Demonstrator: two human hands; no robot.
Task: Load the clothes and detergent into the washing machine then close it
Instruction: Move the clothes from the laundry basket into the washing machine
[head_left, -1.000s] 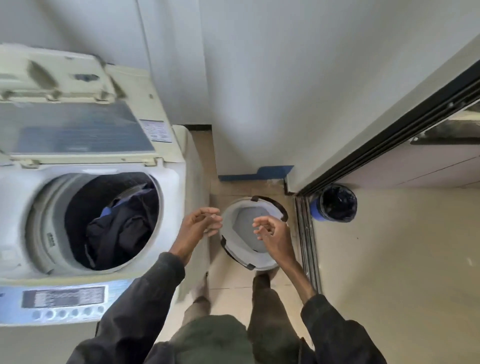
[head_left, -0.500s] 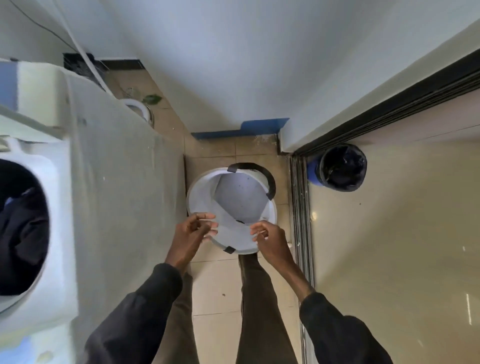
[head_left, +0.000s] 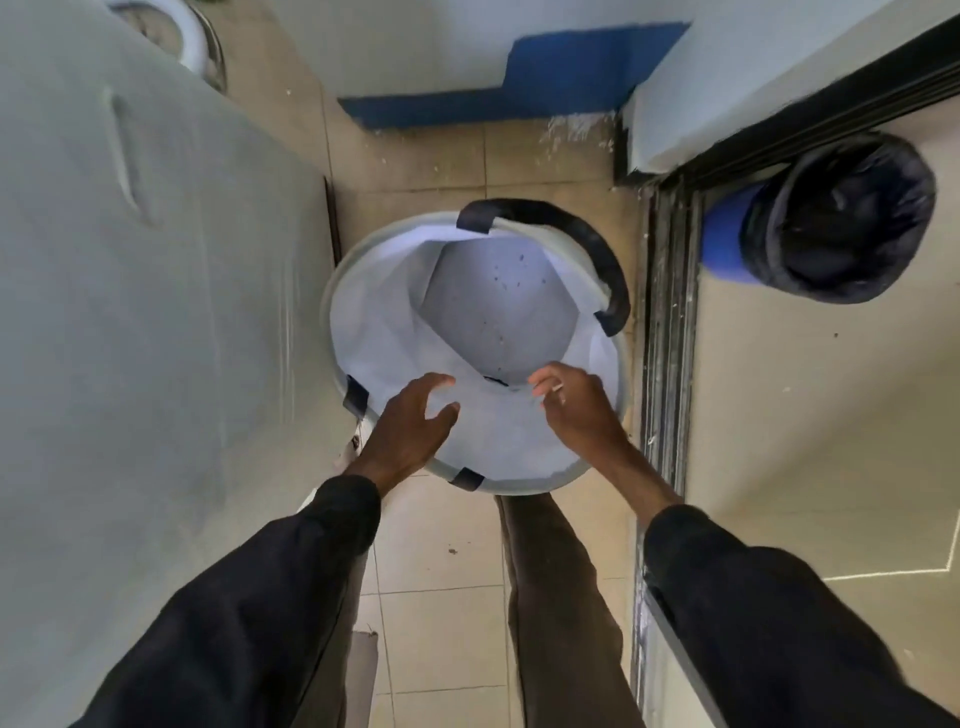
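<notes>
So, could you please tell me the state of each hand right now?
Left hand: open, holding nothing, over the laundry basket.
Right hand: loosely curled, nothing visibly held.

The laundry basket (head_left: 363, 332) is soft white cloth inside, matt and creased, and its black strap handle (head_left: 587, 234) looks matt too. On the left, the washing machine (head_left: 156, 312) is a pale painted panel, smooth and dull, with a dent. The floor tiles (head_left: 441, 597) are beige ceramic with a slight sheen. Far right, the bin bag (head_left: 841, 218) is crinkly, shiny black plastic over a smooth blue plastic bin (head_left: 724, 234). The sleeves (head_left: 249, 597) are dark matt cloth.
</notes>
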